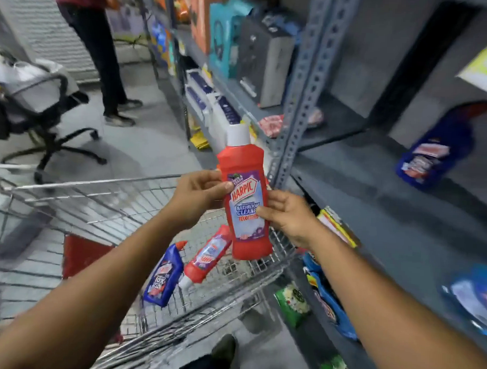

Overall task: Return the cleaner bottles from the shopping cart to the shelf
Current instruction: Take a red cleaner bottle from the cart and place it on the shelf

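Observation:
A red Harpic bathroom cleaner bottle (pixel 243 190) with a white cap is held upright above the wire shopping cart (pixel 102 206). My left hand (pixel 197 196) grips its left side and my right hand (pixel 287 217) grips its right side. Down in the cart lie a second red bottle (pixel 205 259), cap pointing down, and a blue bottle (pixel 164 274) beside it. On the grey metal shelf (pixel 375 195) to the right stands one blue cleaner bottle (pixel 433 153). Another blue bottle (pixel 474 297) shows blurred at the right edge, one level lower.
A perforated shelf upright (pixel 304 97) stands just behind the held bottle. Boxes and packets fill the shelves further back. A person in dark trousers (pixel 103 55) stands in the aisle, next to a black office chair (pixel 41 114). Packets (pixel 326 299) sit on low shelves by the cart.

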{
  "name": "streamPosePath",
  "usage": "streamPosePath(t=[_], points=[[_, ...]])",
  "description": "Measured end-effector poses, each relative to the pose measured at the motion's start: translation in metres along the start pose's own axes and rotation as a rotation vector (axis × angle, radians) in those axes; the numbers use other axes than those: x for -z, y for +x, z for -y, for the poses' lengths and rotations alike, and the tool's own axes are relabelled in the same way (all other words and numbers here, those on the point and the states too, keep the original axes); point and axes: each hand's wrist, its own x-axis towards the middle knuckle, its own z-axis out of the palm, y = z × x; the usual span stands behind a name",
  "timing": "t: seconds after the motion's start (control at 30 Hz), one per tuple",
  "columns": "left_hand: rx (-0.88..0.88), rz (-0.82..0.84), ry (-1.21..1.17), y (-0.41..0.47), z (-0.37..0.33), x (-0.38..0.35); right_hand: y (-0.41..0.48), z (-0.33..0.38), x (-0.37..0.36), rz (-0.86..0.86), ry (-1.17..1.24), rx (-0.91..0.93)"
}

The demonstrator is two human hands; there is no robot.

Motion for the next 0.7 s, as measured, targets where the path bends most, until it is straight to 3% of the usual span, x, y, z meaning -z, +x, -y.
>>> streamPosePath(t=[0.3, 0.53, 0.7], points=[[-0.224, 0.55, 0.077, -0.104, -0.042, -0.224, -0.257, -0.014, 0.085, -0.611, 0.055, 0.354], [-0.224, 0.953, 0.056, -0.196, -0.001, -0.431, -0.458, -0.063, 0.159, -1.142, -0.002, 0.49], [-0.226, 1.123, 0.066, -0.26, 0.025, -0.54, -0.553, -0.103, 0.206, -1.381, 0.001, 0.517]])
